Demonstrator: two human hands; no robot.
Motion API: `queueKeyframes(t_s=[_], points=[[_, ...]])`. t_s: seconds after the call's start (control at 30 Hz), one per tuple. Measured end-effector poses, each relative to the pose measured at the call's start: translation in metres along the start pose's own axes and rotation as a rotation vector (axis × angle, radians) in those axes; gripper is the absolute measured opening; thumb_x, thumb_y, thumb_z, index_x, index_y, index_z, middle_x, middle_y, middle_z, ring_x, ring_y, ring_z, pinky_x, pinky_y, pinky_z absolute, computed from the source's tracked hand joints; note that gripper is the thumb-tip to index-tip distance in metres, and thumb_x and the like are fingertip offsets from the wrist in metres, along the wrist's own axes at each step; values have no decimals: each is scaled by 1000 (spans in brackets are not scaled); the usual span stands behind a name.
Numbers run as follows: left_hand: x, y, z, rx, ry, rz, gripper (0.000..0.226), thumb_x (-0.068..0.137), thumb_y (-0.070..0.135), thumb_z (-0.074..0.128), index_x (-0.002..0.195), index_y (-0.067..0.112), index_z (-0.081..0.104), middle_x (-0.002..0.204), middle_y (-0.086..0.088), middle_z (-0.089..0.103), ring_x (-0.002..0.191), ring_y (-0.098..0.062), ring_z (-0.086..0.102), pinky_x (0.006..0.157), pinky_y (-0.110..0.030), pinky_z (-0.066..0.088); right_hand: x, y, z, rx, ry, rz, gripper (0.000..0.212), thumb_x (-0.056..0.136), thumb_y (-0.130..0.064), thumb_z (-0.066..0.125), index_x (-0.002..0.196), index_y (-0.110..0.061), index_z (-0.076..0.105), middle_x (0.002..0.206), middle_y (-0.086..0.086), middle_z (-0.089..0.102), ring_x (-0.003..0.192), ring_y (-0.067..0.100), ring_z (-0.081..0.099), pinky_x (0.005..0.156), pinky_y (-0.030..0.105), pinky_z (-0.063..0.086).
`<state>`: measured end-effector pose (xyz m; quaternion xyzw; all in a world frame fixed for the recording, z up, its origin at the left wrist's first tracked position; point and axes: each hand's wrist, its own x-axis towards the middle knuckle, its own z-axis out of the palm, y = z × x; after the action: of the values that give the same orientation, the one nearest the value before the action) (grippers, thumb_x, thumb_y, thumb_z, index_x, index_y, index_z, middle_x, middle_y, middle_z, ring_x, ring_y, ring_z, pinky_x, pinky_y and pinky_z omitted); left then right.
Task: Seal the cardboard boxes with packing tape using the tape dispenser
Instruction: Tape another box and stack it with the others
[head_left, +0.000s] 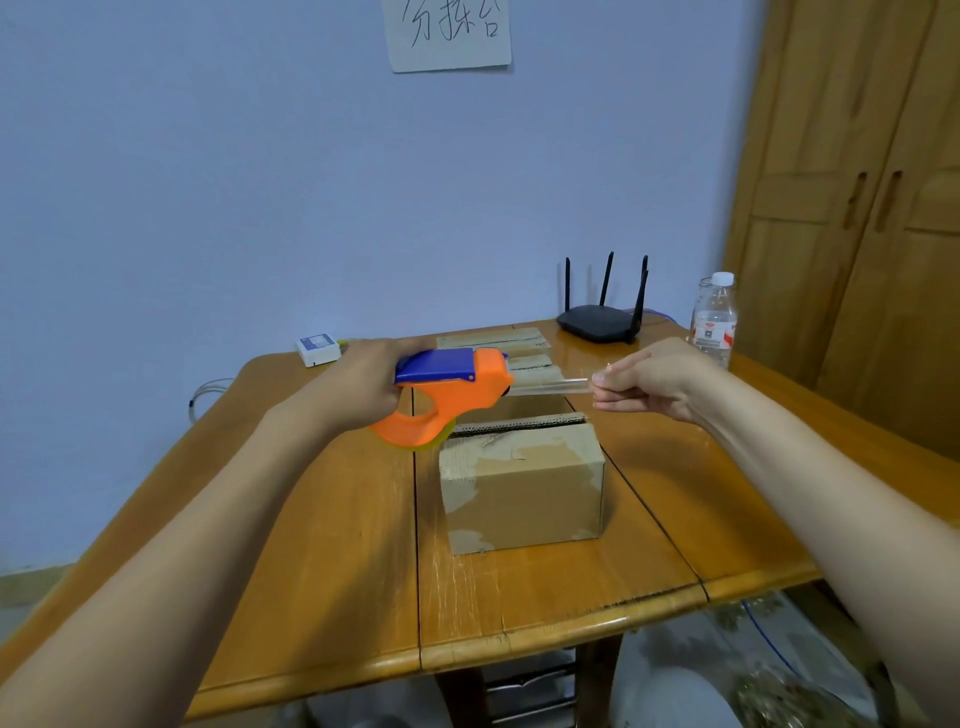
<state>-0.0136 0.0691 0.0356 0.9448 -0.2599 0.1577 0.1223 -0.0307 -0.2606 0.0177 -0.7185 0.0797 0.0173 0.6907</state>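
Cardboard box (522, 488) stands on the wooden table (332, 545), below and between both hands, a little nearer to the person than they are. Its long axis runs left to right, and the top seam, not closed fully, runs the same way, with old tape remains on the front face. Behind the hands, more flattened cardboard (493, 340) lies on the table.

The tape dispenser (447, 395), orange with a blue top, is held above the left end of the box. The left hand (371, 382) is wrapped around its handle. Its nose points to the right, so its long axis is also parallel to the seam. From the nose a strip of clear tape (550, 386) goes out to the right hand (652, 382), whose thumb and fingers pinch the free end. The two hands are apart, with the strip stretched between them at about the same height.

To do this step well, I think the strip should stay tight and flat, not twisted. The free end should go down first over the right edge of the box, centred on the seam, and be pressed. Then the dispenser can be drawn left along the seam and down over the other edge.
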Motion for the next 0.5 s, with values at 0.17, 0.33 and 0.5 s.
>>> queueKeyframes(t_s=[0.17, 0.33, 0.5], points=[[3, -3, -5, 67, -49, -55, 54, 84, -9, 51, 128, 21, 58, 99, -2, 68, 84, -20, 58, 62, -29, 46, 6, 4, -25, 49, 68, 38, 16, 87, 11, 67, 102, 14, 66, 93, 23, 70, 74, 24, 71, 58, 31, 62], [3, -8, -17, 56, -44, -152, 55, 83, -8, 53, 129, 22, 59, 101, 1, 64, 89, -19, 54, 62, -23, 37, 11, 21, -55, 51, 45, 184, 22, 85, 6, 67, 107, 8, 67, 88, 20, 76, 80, 26, 75, 64, 36, 64], [13, -5, -32, 51, 14, -130, 57, 80, -8, 49, 125, 23, 63, 94, 0, 64, 89, -25, 57, 63, -25, 38, 13, 49, -53, 156, -11, 268, 23, 88, 0, 68, 112, 0, 68, 100, 18, 76, 88, 35, 75, 67, 48, 64]])
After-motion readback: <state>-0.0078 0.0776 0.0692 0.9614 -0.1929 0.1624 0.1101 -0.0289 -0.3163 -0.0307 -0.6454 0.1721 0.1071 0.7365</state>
